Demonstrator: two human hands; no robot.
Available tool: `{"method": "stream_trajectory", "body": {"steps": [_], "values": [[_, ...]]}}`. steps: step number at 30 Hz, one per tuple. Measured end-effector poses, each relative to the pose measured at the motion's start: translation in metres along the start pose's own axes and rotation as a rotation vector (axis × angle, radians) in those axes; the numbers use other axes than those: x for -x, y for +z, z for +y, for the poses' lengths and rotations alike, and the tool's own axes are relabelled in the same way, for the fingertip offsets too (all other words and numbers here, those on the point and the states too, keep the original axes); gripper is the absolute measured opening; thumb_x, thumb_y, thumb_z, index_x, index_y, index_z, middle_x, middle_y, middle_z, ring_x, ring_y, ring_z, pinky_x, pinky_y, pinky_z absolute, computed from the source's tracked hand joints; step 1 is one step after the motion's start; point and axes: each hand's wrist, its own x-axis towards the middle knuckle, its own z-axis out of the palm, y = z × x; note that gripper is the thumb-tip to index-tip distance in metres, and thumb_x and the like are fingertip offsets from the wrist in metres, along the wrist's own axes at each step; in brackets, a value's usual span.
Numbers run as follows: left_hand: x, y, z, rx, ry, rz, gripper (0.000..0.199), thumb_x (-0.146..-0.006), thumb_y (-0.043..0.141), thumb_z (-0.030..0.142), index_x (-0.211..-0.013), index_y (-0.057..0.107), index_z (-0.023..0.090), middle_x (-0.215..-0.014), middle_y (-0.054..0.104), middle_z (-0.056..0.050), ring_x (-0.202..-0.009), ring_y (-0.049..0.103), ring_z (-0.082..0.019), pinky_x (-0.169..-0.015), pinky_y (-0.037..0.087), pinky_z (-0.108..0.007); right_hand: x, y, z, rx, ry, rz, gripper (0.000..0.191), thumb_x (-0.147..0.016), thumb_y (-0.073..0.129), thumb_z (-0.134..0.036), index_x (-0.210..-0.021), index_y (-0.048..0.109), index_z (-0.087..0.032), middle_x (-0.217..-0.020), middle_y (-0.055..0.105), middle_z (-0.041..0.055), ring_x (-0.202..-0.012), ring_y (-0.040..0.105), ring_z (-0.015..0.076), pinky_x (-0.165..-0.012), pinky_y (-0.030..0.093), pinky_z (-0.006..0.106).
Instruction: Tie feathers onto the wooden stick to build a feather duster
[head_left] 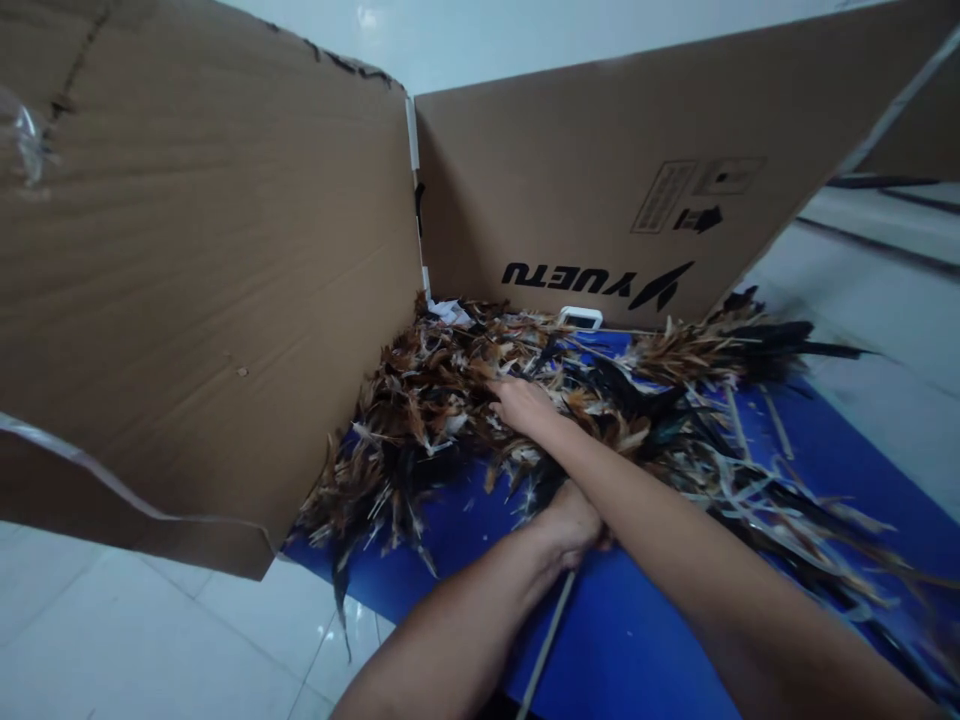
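Note:
Brown, black and white feathers (420, 390) lie heaped on a blue board (465, 520). My right hand (521, 403) reaches into the middle of the heap, its fingertips among brown feathers; whether it grips any is too small to tell. Below it, my left hand (571, 522) is closed low over the blue surface, partly behind my right forearm. A thin pale stick or cord (551, 640) runs from under my left hand toward the bottom edge. What the left fingers hold is hidden.
Tall cardboard panels stand at the left (210, 250) and back (600, 180). A small white-framed device (581, 318) sits at the back panel's foot, and crumpled white paper (450, 313) near the corner. Bundled feathers with pale strips (750, 480) spread rightward.

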Motion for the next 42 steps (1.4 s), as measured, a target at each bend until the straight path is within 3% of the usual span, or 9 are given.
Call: {"method": "stream_trajectory", "body": {"steps": [3,9,14,19,26,32,37,42], "values": [[0.0,0.0,0.0,-0.038,0.08,-0.022,0.037,-0.073,0.05,0.049,-0.081,0.056,0.014,-0.048,0.042,0.004,-0.034,0.032,-0.005,-0.036,0.022,-0.02,-0.007,0.007,0.006,-0.002,0.016,-0.011,0.022,-0.08,0.05,-0.019,-0.095,0.066,-0.015,-0.102,0.063,0.0133,-0.09,0.06,0.0218,-0.072,0.042,0.027],[0.001,0.002,0.001,-0.113,0.03,0.023,0.022,-0.076,0.045,0.033,-0.072,0.054,0.014,-0.042,0.038,0.005,-0.031,0.031,-0.006,-0.035,0.024,-0.021,-0.01,0.012,0.016,-0.083,-0.036,0.007,0.031,-0.078,0.053,-0.02,-0.107,0.06,-0.018,-0.111,0.061,0.0097,-0.097,0.057,0.0193,-0.079,0.04,0.025],[0.0,0.001,0.001,-0.126,0.008,0.032,0.022,-0.081,0.037,0.027,-0.066,0.048,0.016,-0.043,0.039,0.004,-0.032,0.031,-0.006,-0.035,0.024,-0.021,-0.012,0.012,0.015,-0.167,-0.045,0.02,0.02,-0.079,0.052,-0.021,-0.093,0.066,-0.019,-0.087,0.068,0.0068,-0.084,0.06,0.018,-0.071,0.04,0.024],[-0.001,0.003,0.004,-0.111,-0.116,0.068,0.018,-0.084,0.036,0.023,-0.069,0.043,0.016,-0.052,0.041,0.005,-0.036,0.034,-0.005,-0.038,0.028,-0.02,-0.003,-0.005,0.025,-0.284,-0.058,0.093,0.015,-0.076,0.057,-0.029,-0.084,0.065,-0.018,-0.078,0.065,0.0017,-0.072,0.057,0.0139,-0.064,0.039,0.022],[-0.002,0.003,0.001,-0.085,-0.119,0.065,0.019,-0.084,0.04,0.031,-0.075,0.045,0.015,-0.056,0.044,0.004,-0.038,0.034,-0.005,-0.039,0.027,-0.02,0.027,-0.037,0.043,-0.893,-0.006,0.17,0.033,-0.07,0.059,-0.045,-0.056,0.05,-0.017,-0.048,0.046,-0.0053,-0.048,0.04,0.0079,-0.049,0.032,0.021],[-0.002,0.003,0.0,-0.07,-0.135,0.054,0.017,-0.084,0.039,0.03,-0.077,0.044,0.016,-0.057,0.042,0.005,-0.039,0.033,-0.005,-0.041,0.024,-0.019,0.045,-0.06,0.049,-1.184,0.158,0.177,0.027,-0.058,0.07,-0.038,-0.063,0.054,-0.016,-0.052,0.052,-0.0036,-0.048,0.045,0.0085,-0.047,0.035,0.021],[-0.001,0.003,0.0,-0.062,-0.133,0.046,0.019,-0.084,0.04,0.032,-0.076,0.044,0.015,-0.057,0.042,0.005,-0.038,0.032,-0.004,-0.04,0.023,-0.02,0.049,-0.065,0.058,-1.262,0.192,0.222,0.031,-0.052,0.072,-0.027,-0.078,0.06,-0.016,-0.065,0.061,-0.0009,-0.057,0.054,0.0119,-0.047,0.038,0.021],[-0.001,0.003,0.0,-0.064,-0.126,0.042,0.018,-0.085,0.039,0.03,-0.077,0.044,0.015,-0.056,0.042,0.005,-0.039,0.033,-0.005,-0.04,0.024,-0.02,0.054,-0.071,0.066,-1.18,0.146,0.291,0.025,-0.06,0.069,-0.036,-0.068,0.061,-0.015,-0.059,0.058,-0.0019,-0.054,0.05,0.0097,-0.048,0.038,0.022]]}}
